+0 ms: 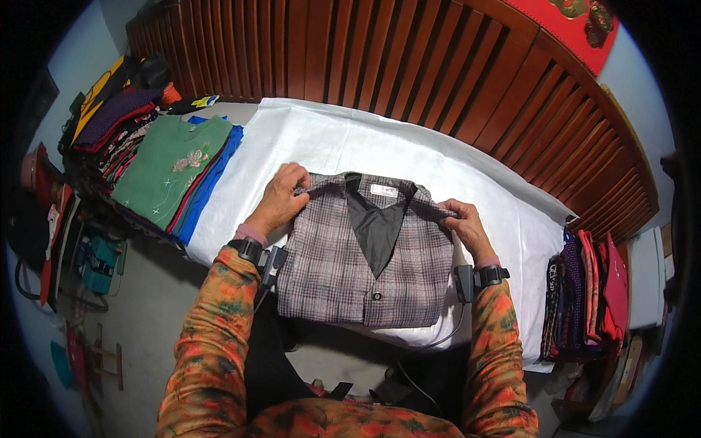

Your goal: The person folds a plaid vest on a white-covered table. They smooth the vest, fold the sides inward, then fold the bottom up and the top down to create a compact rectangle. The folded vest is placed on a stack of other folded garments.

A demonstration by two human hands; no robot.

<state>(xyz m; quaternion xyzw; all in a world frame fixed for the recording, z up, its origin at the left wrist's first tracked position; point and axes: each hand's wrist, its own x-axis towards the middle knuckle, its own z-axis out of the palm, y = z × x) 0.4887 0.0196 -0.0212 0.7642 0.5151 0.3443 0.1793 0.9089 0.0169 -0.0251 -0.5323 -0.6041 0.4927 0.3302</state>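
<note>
A folded plaid garment (323, 263) with a V neck, a dark lining and a button lies on a white cloth (323, 131) in front of me. My left hand (282, 197) pinches its upper left shoulder edge between thumb and fingers. At the upper right shoulder, my right hand (465, 222) grips the fabric edge in the same way. The collar stands between both hands, with a white label inside it. The garment's lower edge lies along the near edge of the cloth. Both wrists carry straps with small black devices and cables.
Folded clothes, with a green embroidered top (159, 159) uppermost, are stacked at the left. More folded clothes (591, 295) stand at the right end. A slatted wooden backrest (394, 65) runs behind the cloth. A cable (449, 336) hangs by my right forearm.
</note>
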